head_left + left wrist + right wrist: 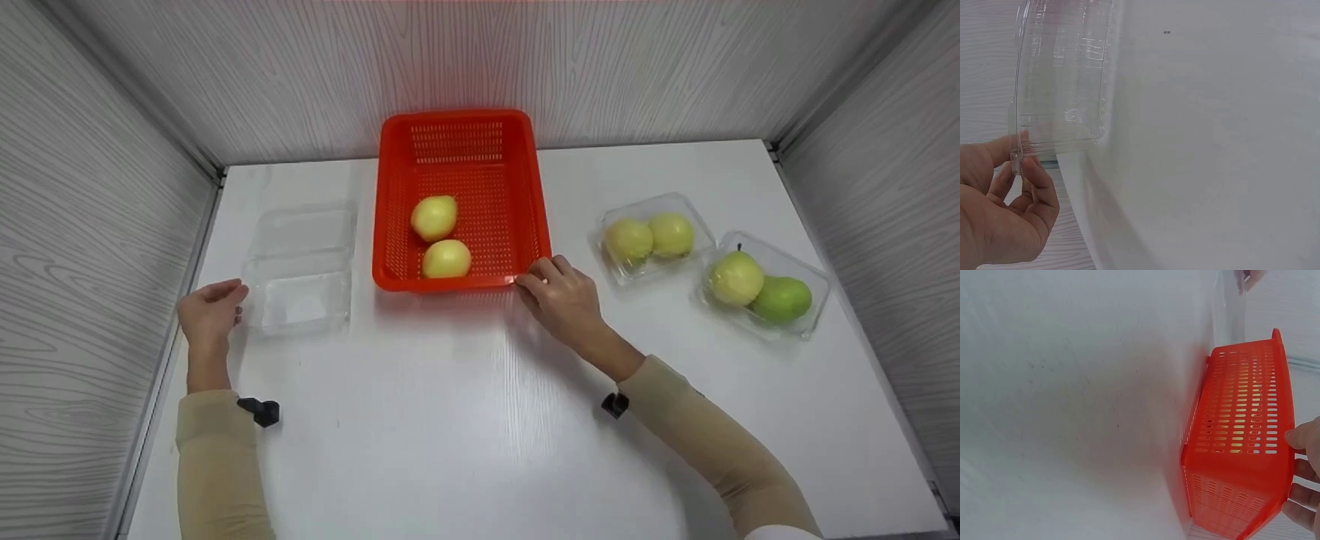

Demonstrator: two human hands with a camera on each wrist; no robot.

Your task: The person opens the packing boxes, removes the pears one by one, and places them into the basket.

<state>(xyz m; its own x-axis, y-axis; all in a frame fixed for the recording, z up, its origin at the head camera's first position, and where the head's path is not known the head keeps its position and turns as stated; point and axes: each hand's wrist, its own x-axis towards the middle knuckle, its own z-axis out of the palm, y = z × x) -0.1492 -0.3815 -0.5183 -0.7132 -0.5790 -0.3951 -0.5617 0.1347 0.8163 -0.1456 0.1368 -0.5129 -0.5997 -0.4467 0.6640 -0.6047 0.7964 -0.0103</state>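
Tan sleeve (pixel 221 472) on the left arm runs up from the lower edge of the head view; a second tan sleeve (pixel 720 442) slants in from the right. Small black device (pixel 262 412) at the left cuff, another black device (pixel 616 405) at the right.

Left hand (pixel 210 315) at the left side of the white table (pixel 420 420). Digits come together on the edge of a clear tub (pixel 304 296), a pinch plain in the left wrist view. Tub lies opened out in two halves, just beside the red basket (pixel 457 285) but apart from it.

Right hand (pixel 562 300) grips the basket's rim at its near right corner. Basket sits at the back middle of the table, two yellow fruits (pixel 434 218) inside, toward the left and near sides.

To the right, a clear box (pixel 645 210) with two yellow fruits; near it, a second clear box (pixel 780 262) with one yellow, one green.
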